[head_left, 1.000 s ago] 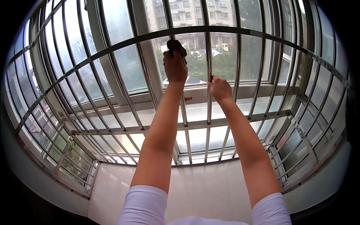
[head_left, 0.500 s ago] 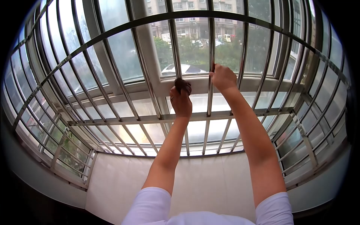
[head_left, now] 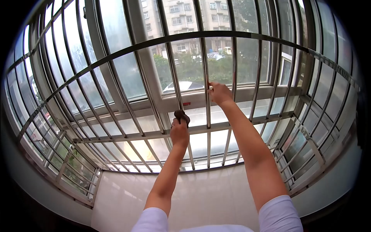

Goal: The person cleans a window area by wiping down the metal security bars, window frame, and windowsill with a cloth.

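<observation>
My left hand (head_left: pixel 180 133) is closed around a dark brown cloth (head_left: pixel 181 115), bunched over one upright metal bar (head_left: pixel 174 77) of the window guard. It is at about the height of the guard's lower cross rail (head_left: pixel 154 133). Higher up and to the right, my right hand (head_left: pixel 222 94) has its fingers curled at the neighbouring upright bar (head_left: pixel 204 58) and seems to grip it. Part of those fingers is hidden behind the bar.
A curved flat band (head_left: pixel 174 38) crosses the bars above my hands. Behind the guard stand white window frames (head_left: pixel 228 96) with glass panes. A pale panel (head_left: pixel 174 193) lies below, and side guards (head_left: pixel 73 170) flank it. Trees and a building show outside.
My left hand has slid down its bar with the cloth, from near the window frame to the lower rail. My right hand stays at the same bar. The view has tilted up a little.
</observation>
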A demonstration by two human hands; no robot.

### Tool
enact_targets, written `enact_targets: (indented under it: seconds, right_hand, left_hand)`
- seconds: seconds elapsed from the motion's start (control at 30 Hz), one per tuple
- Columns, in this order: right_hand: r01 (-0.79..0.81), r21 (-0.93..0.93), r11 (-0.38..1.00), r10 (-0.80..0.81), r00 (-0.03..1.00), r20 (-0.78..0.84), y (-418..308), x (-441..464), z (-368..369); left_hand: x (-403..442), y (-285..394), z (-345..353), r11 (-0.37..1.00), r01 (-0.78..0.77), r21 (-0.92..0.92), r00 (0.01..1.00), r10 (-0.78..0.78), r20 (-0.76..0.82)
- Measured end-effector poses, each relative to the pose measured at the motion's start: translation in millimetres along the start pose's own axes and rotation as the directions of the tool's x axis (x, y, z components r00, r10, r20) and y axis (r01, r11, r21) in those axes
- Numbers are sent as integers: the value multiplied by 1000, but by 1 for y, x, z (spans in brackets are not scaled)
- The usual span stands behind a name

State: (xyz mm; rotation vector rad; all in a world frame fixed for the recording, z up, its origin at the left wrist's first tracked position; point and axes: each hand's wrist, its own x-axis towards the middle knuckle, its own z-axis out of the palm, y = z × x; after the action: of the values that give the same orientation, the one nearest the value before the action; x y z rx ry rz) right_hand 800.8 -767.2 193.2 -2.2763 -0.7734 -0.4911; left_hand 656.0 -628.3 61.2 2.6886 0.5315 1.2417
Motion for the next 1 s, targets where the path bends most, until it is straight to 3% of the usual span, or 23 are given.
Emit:
enact_targets:
  seconds: [0.07,0.1,0.17,0.2,0.27,0.33,0.37,0.4,0.43,0.5,0.57,0.7,1.0]
  right_hand:
    - [22,99,995,-12,995,-102,21,-18,-9]
    - [58,179,982,-22,981,-194,32,-31,-12]
    - [-7,303,953,109,941,-320,58,-51,-15]
    - [-32,217,976,110,927,-358,77,-56,-10]
    - [-211,149,966,242,941,-234,99,-64,-10]
    - [-249,113,962,267,946,-182,113,-65,-8]
    - [-259,128,957,271,959,-84,113,-65,-9]
    - [-269,146,952,270,963,17,112,-63,-6]
    - [-204,82,976,206,979,-14,119,-57,5]
    - [-255,74,964,253,967,43,105,-52,5]
    - [-251,0,968,251,966,-59,109,-42,16]
    - [-260,-140,955,263,965,2,102,-34,7]
    - [-290,-405,867,351,933,83,81,-25,-6]
  left_hand:
    - [27,31,-48,961,-157,-229,971,108,-211]
    - [48,43,-59,921,-170,-350,968,90,-232]
    - [96,70,-78,858,-319,-402,925,191,-328]
    - [120,84,-84,858,-332,-393,924,211,-320]
    - [165,111,-87,815,-430,-388,892,316,-323]
    - [189,132,-74,880,-355,-316,925,281,-257]
    - [191,138,-64,934,-234,-270,964,185,-193]
    - [189,142,-51,943,-195,-270,958,124,-259]
    - [185,145,-37,951,-154,-267,945,62,-323]
    - [169,143,-10,979,-101,-176,912,21,-410]
    - [142,137,11,973,-89,-214,906,-10,-423]
    - [95,124,43,964,-19,-267,942,-72,-327]
    - [49,111,87,972,-32,-232,879,-83,-469]
